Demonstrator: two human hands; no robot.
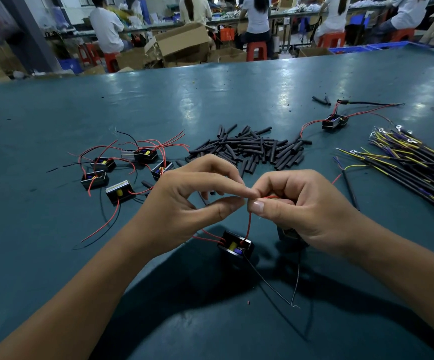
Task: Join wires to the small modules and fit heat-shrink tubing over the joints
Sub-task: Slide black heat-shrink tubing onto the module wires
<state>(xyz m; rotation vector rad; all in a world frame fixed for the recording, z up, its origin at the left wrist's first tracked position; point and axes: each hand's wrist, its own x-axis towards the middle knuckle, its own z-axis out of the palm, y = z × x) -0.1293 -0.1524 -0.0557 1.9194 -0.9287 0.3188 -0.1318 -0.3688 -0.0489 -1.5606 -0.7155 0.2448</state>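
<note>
The left hand [195, 196] reaches in from the lower left, wrist raised, with thumb and forefinger pressed together at their tips and the other fingers arched loosely above. What it pinches is hidden between the fingertips, probably the end of the red wire [249, 222]. The right hand [304, 206] comes in from the lower right, fingers curled, thumb clamped against the forefinger on that same red wire, its tips touching those of the left hand.

The red wire is thin and drops straight down from the fingertips into a small black module [235, 246] with a yellow part inside. The module lies on the green desk [54, 268] just below and between the two hands, with thin black leads trailing toward the viewer.

To the left of the hands a cluster of similar modules [122, 168] with red wires rests on the desk. Beyond the hands lies a heap of black heat-shrink tubing [252, 149], and at far right a bundle of black cables [413, 167].
</note>
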